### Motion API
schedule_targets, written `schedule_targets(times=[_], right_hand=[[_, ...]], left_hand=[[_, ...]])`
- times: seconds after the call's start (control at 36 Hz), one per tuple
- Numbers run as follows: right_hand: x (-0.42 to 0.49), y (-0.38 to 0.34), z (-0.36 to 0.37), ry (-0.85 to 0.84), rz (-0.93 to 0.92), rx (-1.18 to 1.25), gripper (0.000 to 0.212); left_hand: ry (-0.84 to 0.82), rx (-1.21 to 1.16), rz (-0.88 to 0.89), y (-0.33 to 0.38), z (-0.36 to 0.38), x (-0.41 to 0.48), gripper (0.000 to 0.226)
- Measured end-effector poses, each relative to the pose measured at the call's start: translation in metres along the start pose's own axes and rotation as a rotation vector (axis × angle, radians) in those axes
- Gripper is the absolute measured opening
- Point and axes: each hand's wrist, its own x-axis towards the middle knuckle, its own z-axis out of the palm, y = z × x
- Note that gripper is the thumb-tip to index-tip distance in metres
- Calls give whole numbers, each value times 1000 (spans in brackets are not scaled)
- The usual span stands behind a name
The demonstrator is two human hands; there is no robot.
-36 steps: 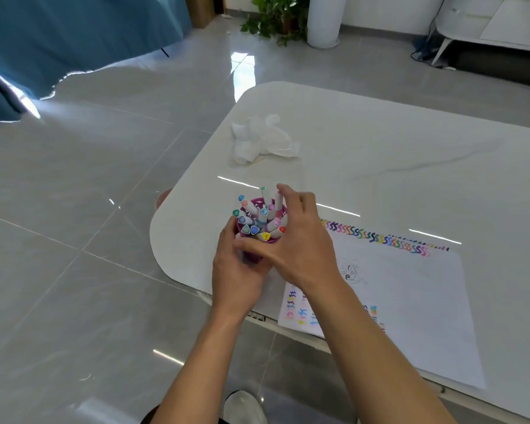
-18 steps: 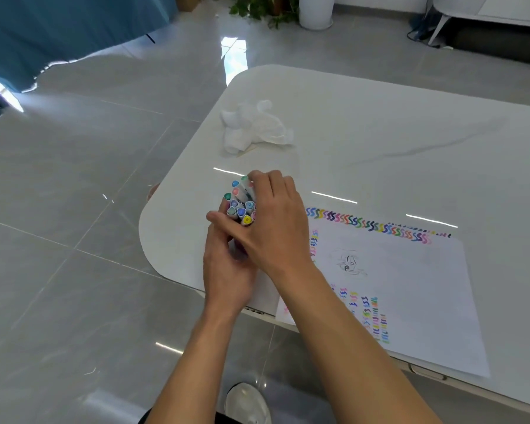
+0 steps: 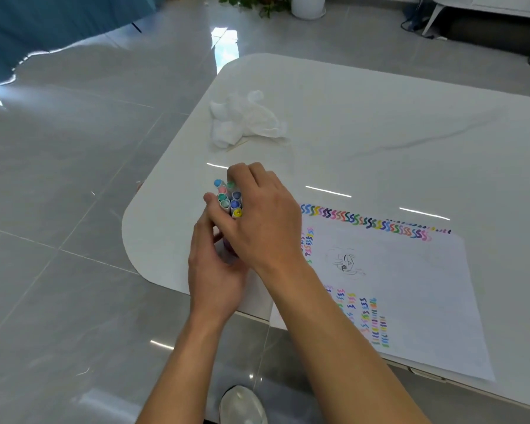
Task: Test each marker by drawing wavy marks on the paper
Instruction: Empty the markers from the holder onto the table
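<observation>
Just left of the paper (image 3: 410,286), the left hand (image 3: 218,267) grips the cup (image 3: 228,244) of markers (image 3: 230,201) while the right hand (image 3: 265,223) curls over their caps, so a hasty pull could tip the crowded cup and scatter them.

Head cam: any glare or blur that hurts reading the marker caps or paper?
Head view: glare streaks on the table beyond the paper, none on its wavy marks; floor shows a bright reflection; markers slightly soft, cap colours readable, right hand partly covering them.

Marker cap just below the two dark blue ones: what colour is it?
Yellow marker cap, best seen in the head view.
</observation>
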Motion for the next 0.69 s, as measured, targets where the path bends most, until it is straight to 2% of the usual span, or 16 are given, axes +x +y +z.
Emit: schedule_targets(times=[0.08,0.22,0.39,0.69], right_hand=[[1,1,3,36,-18,-7,23],[5,-2,7,43,-47,-5,16],[11,-7,10,-21,-61,-31,17],[19,-8,10,-137,-92,-28,23]], left_hand=[[10,-14,3,-4,-2,3,93],[17,-12,8,-8,-6,9,92],[-10,-45,-33,-10,-13,12,85],[-32,-111,11,-6,-19,17,85]])
